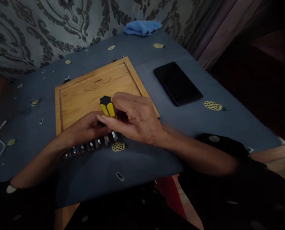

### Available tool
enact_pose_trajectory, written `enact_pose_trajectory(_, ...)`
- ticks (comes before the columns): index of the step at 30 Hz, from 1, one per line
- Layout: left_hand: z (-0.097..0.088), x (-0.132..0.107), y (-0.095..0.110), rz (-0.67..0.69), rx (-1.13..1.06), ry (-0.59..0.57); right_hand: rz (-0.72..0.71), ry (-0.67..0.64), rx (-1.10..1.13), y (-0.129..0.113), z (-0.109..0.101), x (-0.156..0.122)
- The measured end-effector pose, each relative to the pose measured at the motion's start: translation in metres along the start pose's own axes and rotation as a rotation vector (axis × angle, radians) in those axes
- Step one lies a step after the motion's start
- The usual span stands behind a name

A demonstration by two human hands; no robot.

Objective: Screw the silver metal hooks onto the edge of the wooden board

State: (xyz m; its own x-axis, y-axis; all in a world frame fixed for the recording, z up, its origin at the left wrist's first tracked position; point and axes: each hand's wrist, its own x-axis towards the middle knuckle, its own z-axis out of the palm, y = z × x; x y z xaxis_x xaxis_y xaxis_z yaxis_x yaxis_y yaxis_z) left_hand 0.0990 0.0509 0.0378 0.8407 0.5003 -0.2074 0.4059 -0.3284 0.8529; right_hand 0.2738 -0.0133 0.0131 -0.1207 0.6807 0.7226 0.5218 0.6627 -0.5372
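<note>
My right hand (138, 118) is closed around a screwdriver (108, 107) with a yellow and black handle, its butt end tilted up toward me. The shaft and tip are hidden below the hands. My left hand (89, 126) is close against the right one, fingers curled in; whatever they hold is out of sight. Both hands are over the near edge of a wooden board (85, 84) with a raised rim. Just below them, a row of several small shiny metal bands (98, 142) runs along that near edge, partly covered by my left hand.
A black phone (177, 83) lies to the right of the board on the blue tablecloth (142, 166) with pineapple prints. At the back sits a folded blue cloth (142, 28). A white cable (0, 140) curves at the far left. Behind the table hangs a patterned curtain (61, 28).
</note>
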Motion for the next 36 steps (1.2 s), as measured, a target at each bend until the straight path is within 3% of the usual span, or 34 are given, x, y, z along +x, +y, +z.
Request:
enact_pose_trajectory(6, -0.001, 0.003, 0.007, -0.002, -0.002, -0.016, 0.005, 0.014, 0.047, 0.000, 0.000, 0.001)
enact_pose_trajectory(15, -0.006, -0.001, -0.006, -0.126, 0.182, -0.006, 0.017, -0.013, 0.064, 0.000, -0.001, 0.002)
enact_pose_trajectory(22, -0.005, 0.000, -0.005, -0.110, 0.096, -0.023, 0.079, -0.072, -0.019, -0.002, -0.003, 0.002)
enact_pose_trajectory(36, -0.005, 0.000, -0.008, -0.103, 0.033, -0.007, -0.017, -0.003, 0.045, 0.000, -0.001, 0.002)
